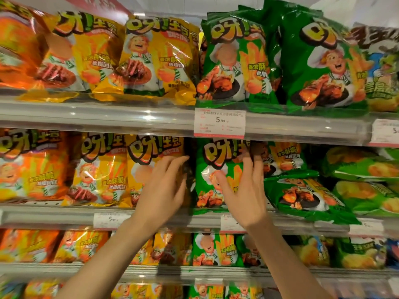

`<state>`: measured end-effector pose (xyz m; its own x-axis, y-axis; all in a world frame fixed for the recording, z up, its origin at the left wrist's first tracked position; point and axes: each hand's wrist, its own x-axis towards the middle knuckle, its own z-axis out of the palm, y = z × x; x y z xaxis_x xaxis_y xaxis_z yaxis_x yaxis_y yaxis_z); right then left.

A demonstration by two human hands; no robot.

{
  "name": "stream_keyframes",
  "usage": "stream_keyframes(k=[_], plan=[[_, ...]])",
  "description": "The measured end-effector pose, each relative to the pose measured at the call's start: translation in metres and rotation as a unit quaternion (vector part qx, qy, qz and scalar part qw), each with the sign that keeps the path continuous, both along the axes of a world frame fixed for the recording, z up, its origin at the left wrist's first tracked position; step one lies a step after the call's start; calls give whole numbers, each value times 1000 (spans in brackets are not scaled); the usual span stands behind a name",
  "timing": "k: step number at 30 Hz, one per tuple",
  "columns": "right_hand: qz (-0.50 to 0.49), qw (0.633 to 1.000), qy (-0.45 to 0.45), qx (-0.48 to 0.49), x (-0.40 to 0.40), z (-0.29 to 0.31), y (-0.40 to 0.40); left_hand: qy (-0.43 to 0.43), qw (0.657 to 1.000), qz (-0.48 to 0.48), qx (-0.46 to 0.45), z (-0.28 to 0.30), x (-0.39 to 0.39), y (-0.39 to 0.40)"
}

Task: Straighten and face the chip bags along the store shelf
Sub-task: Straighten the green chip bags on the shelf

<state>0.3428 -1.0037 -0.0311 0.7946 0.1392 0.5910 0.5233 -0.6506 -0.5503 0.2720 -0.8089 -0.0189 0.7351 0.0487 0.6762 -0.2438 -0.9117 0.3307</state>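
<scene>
- The person reaches up with both bare arms to the middle shelf [54,214] of a store rack filled with chip bags.
- The left hand [164,190] lies at the right edge of a yellow chip bag [146,167] standing upright; its fingers [172,162] are straight and slightly spread, their tips reaching into the dark gap between that bag and the green one beside it. They touch the bag's edge without curling round it.
- The right hand [246,195] is flat against the front of an upright green chip bag [216,169], with its fingers extended upward and fanned apart, the thumb pointing left across the printed face. The fingertips reach the bag's upper right edge; whether they hook behind it cannot be told.
- Just right of that bag, a fallen green bag [302,197] lies tilted on its back, its lower end hanging over the shelf lip.
- Further right on the same shelf, light green bags [362,182] lie stacked flat.
- To the left stand another yellow bag [99,169] and an orange bag [32,167], both upright and facing forward.
- The top shelf holds upright yellow and green bags, with a white price tag [219,123] reading 5.90 clipped to its front rail.
- Lower shelves carry more orange, yellow and green bags.
</scene>
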Motion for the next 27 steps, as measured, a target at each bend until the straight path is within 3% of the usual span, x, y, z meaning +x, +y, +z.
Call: stream_keyframes(k=[2,5,11,16,19,23,27], plan=[[-20,996,-45,-76,-4,-4,11,-5,996,38,75,0,-2,11],[-50,985,-53,-153,-3,-13,22,2,993,62,104,-8,0,21],[-96,980,-66,-159,16,-10,17,-13,991,69,113,-16,0,28],[-71,980,-76,-169,7,-15,17,-18,993,52,101,-17,-1,30],[-43,990,-51,-125,1,-13,11,-17,998,16,53,-15,-7,32],[9,996,-76,33,-27,-14,-5,-17,998,-31,-50,-10,-26,30],[31,994,67,81,-62,-21,-22,31,975,-67,-209,-20,-50,22]])
